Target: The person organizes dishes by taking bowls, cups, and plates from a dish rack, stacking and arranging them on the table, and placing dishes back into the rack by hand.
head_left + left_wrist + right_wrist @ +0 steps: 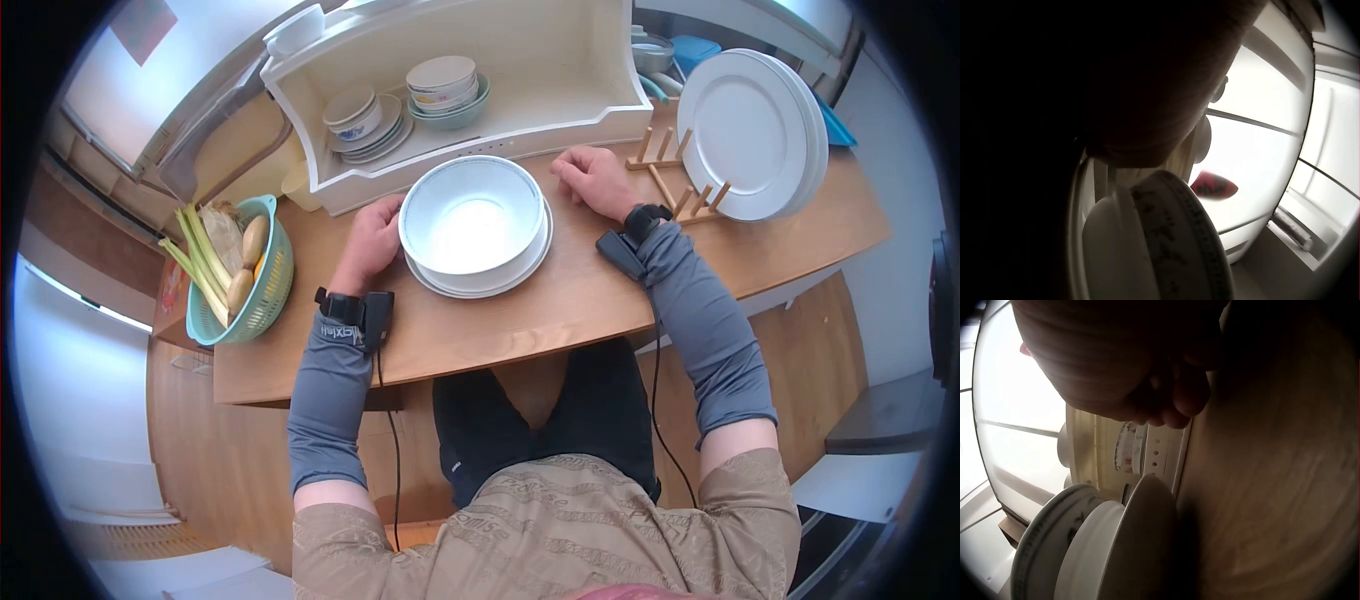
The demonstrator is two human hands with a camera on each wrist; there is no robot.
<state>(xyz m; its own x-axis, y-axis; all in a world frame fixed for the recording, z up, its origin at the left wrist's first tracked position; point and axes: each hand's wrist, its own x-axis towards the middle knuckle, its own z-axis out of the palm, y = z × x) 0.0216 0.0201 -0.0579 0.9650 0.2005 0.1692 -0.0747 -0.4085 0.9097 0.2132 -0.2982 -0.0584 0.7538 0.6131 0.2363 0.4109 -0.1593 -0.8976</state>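
Note:
A large white bowl with a patterned outer band sits on a small stack of white plates on the wooden table. My left hand rests on the table at the bowl's left side, fingers right by its rim; its fingertips are partly hidden. In the left wrist view that hand is a dark shape above the bowl. To the right of the bowl, apart from it, my right hand rests on the table. Its fingers hang loosely curled with nothing in them.
Behind the bowl stands a cream shelf unit with stacked bowls and small dishes. At the right, a wooden rack stands by large white plates. A green basket of vegetables is at the left.

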